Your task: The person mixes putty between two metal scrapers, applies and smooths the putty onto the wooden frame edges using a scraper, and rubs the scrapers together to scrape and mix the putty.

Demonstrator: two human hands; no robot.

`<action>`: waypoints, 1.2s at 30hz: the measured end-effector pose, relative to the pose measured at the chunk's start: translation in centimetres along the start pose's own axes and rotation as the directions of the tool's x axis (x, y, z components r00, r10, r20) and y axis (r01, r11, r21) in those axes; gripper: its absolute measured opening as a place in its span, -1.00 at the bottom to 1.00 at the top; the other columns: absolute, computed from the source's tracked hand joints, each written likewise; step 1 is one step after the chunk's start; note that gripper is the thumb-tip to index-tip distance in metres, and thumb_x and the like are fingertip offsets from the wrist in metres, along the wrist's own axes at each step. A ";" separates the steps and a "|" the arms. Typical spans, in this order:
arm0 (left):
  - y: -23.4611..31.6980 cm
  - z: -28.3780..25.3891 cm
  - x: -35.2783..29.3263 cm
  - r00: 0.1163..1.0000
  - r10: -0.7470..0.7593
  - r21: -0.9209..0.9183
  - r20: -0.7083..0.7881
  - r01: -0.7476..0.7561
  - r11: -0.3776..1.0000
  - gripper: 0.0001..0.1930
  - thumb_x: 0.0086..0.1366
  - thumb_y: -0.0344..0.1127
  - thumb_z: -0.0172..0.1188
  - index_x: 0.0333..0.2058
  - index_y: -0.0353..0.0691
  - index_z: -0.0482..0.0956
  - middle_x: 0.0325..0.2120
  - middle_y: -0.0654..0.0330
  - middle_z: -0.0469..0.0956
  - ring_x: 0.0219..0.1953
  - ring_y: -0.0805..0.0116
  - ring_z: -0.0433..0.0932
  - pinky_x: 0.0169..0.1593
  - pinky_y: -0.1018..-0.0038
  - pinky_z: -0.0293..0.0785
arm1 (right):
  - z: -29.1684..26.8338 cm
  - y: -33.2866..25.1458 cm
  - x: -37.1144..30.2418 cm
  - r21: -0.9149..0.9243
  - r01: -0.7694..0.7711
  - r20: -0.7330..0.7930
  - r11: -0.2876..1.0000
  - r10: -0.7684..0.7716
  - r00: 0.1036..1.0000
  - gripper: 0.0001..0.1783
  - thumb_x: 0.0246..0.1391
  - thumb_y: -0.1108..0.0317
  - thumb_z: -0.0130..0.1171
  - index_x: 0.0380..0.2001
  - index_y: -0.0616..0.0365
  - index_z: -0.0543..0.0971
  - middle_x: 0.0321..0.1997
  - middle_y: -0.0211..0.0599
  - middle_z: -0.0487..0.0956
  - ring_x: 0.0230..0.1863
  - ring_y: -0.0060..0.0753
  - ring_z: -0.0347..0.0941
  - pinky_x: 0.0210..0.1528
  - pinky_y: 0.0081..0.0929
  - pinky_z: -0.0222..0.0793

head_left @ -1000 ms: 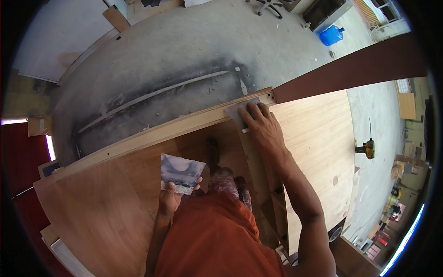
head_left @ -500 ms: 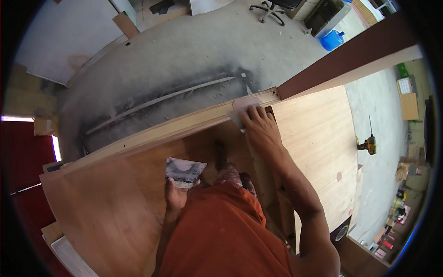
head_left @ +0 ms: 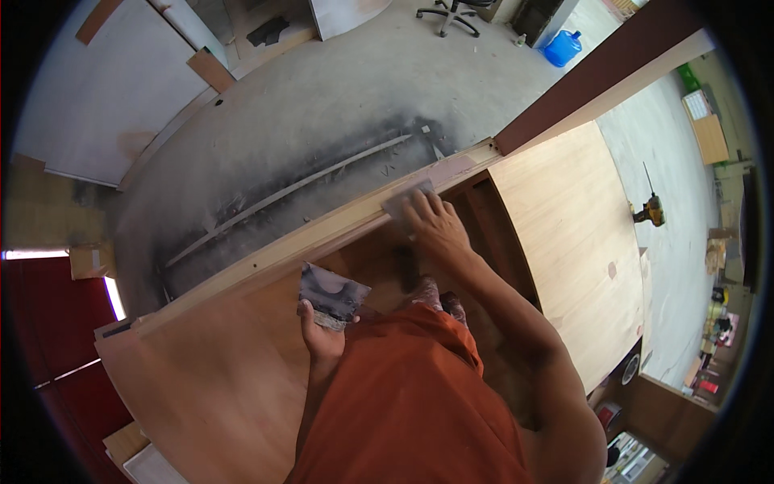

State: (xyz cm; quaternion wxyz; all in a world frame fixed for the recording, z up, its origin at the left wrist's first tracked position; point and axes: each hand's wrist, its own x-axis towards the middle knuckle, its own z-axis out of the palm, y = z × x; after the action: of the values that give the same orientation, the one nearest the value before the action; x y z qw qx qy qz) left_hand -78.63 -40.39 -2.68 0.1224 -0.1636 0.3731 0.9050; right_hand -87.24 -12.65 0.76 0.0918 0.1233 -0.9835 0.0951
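My left hand (head_left: 324,340) grips a flat, wide-bladed putty scraper (head_left: 343,300) by its lower edge, thumb on top. Dark smears and a pinkish-grey patch of what looks like filler (head_left: 329,280) cover its face. With bent fingers, my right hand (head_left: 439,232) presses a second thin grey scraper (head_left: 398,202) against the top of a long pale wooden rail (head_left: 322,227). A pinkish smear (head_left: 453,167) lies on the rail to the right of that blade. The right hand's fingertips hide part of the blade.
A brown upright board (head_left: 597,77) rises at the rail's right end. Pale plywood (head_left: 564,234) lies to my right, with a cordless drill (head_left: 650,211) beyond it. Brown panelling (head_left: 193,379) spreads left. Farther off stand a blue water bottle (head_left: 563,49) and a wheeled chair (head_left: 448,16).
My right hand and its scraper have slid left along the rail, and more of the pinkish smear shows behind them. The left hand still holds its scraper. The whole view has shifted slightly.
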 end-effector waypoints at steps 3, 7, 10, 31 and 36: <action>3.0 -1.4 1.2 0.997 -0.072 -0.056 -0.001 0.072 0.996 -0.52 0.42 0.12 -0.11 0.10 -0.10 0.32 -0.07 0.16 0.49 -0.11 0.13 0.55 -0.44 0.19 0.56 | 0.2 -2.1 -0.1 -0.066 -0.145 0.316 0.987 0.159 0.935 -0.44 -0.06 0.30 0.16 0.08 0.18 0.40 0.14 -0.11 0.38 0.20 -0.10 0.28 0.10 -0.24 0.26; 7.7 -3.8 3.6 0.993 -0.084 0.051 0.080 0.080 0.995 -0.44 0.39 0.16 -0.07 0.12 -0.17 0.30 -0.08 0.13 0.47 -0.14 0.14 0.53 -0.45 0.20 0.53 | 2.3 -5.7 1.5 -0.046 -0.045 -0.013 0.998 0.045 0.999 -0.48 -0.07 0.31 0.16 0.04 0.13 0.43 0.11 -0.14 0.39 0.19 -0.12 0.29 0.07 -0.26 0.27; 11.6 -4.5 5.5 0.981 -0.133 0.075 0.139 0.123 0.990 -0.46 0.39 0.17 -0.08 0.10 -0.15 0.32 -0.09 0.14 0.48 -0.14 0.16 0.53 -0.45 0.20 0.53 | 2.2 -7.8 1.0 -0.097 -0.083 -0.021 0.992 0.081 0.996 -0.49 -0.08 0.33 0.16 0.03 0.11 0.43 0.09 -0.17 0.41 0.17 -0.17 0.30 0.07 -0.27 0.27; 18.0 -1.7 7.2 0.675 -0.625 0.071 0.393 0.655 0.752 -0.60 0.42 -0.07 -0.01 0.00 -0.31 0.44 -0.14 0.06 0.57 -0.19 0.27 0.63 -0.16 0.37 0.63 | -0.9 -28.3 1.3 0.643 -0.111 -0.362 0.758 0.429 0.828 -0.24 -0.23 0.62 0.33 0.14 -0.01 0.41 0.16 -0.08 0.31 0.23 0.03 0.22 0.29 -0.17 0.20; 20.6 0.7 7.2 0.693 -0.410 0.263 0.593 0.315 0.912 -0.51 0.45 -0.04 -0.04 0.09 -0.38 0.37 -0.07 0.06 0.51 -0.03 0.22 0.55 0.03 0.30 0.55 | -2.1 -26.5 -1.8 0.862 -0.280 -0.261 0.422 0.844 0.469 -0.45 -0.01 0.56 0.18 0.10 0.07 0.40 0.09 -0.22 0.44 0.11 -0.14 0.37 0.12 -0.31 0.37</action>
State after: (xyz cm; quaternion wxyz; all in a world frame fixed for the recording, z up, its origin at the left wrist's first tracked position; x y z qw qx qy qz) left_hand -92.47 -53.45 8.08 0.4289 0.0909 0.3321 0.8352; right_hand -78.33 -37.02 6.75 0.3412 -0.2668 -0.7249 0.5356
